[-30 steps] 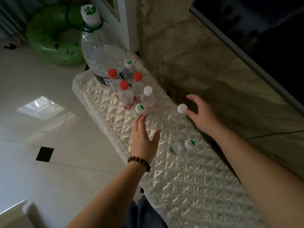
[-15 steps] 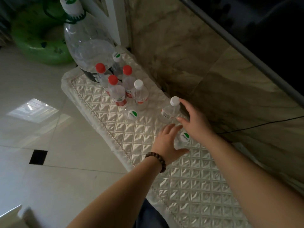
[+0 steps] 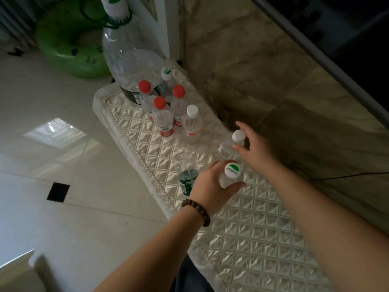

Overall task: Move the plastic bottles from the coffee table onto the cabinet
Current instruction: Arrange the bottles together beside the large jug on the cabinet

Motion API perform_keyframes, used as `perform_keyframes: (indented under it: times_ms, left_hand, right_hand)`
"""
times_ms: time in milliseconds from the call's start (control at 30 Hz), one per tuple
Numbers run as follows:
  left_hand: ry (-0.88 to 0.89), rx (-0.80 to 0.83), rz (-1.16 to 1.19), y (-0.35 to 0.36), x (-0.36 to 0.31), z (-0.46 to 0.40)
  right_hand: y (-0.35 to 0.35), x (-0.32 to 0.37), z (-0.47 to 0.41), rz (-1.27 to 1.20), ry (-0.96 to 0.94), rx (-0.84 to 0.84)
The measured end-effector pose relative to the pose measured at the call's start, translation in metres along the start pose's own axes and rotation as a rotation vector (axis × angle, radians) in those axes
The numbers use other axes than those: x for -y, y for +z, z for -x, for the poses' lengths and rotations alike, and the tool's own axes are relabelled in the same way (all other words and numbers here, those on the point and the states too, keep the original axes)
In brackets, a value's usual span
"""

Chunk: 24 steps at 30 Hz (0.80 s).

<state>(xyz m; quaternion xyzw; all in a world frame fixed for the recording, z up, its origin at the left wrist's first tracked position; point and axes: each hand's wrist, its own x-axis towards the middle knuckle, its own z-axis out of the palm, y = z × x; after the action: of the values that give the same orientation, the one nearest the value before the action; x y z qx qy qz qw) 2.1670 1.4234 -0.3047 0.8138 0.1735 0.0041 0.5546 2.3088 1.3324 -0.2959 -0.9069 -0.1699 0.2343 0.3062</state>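
The left hand (image 3: 212,182), with a dark beaded bracelet (image 3: 196,211) at the wrist, has its fingers and thumb curled round the neck of a small clear plastic bottle with a white-and-green cap (image 3: 231,172), which stands on the quilted, cream satin-covered surface (image 3: 252,239). The right hand (image 3: 255,144) is spread, its fingers straight and just touching or nearly touching a second small clear bottle with a plain white cap (image 3: 233,144), which leans slightly; I cannot tell whether there is firm contact. These bottles look empty or nearly so, so they should be very light, thin-walled and easy to dent, smooth enough to slip, and apt to topple on the soft padded cover; the stiff neck just under the cap looks the surest place to hold. Further along the surface stand three red-capped clear bottles (image 3: 163,119) with red label bands, a white-capped bottle with a red-printed label (image 3: 192,125), a green-and-white-capped one (image 3: 167,75) behind, and a large clear jug with a green carry ring (image 3: 128,53). A clear bottle with a green label (image 3: 187,180) sits beside the left hand. The cap under the left hand bears green lettering, possibly "C'estbon", not certain; the other labels are too small to read.
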Motion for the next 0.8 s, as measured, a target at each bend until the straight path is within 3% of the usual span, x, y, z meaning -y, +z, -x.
perform_keyframes:
  times_ms: [433,800]
  left_hand:
    - [-0.01,-0.481,0.107,-0.13,-0.004,-0.019]
    - [-0.114,-0.564,-0.008,-0.117,0.043,-0.054]
  right_hand:
    - [0.011,0.021,-0.002,0.099,-0.03,-0.065]
    - [0.031,0.045,-0.021,0.093,-0.094,-0.069]
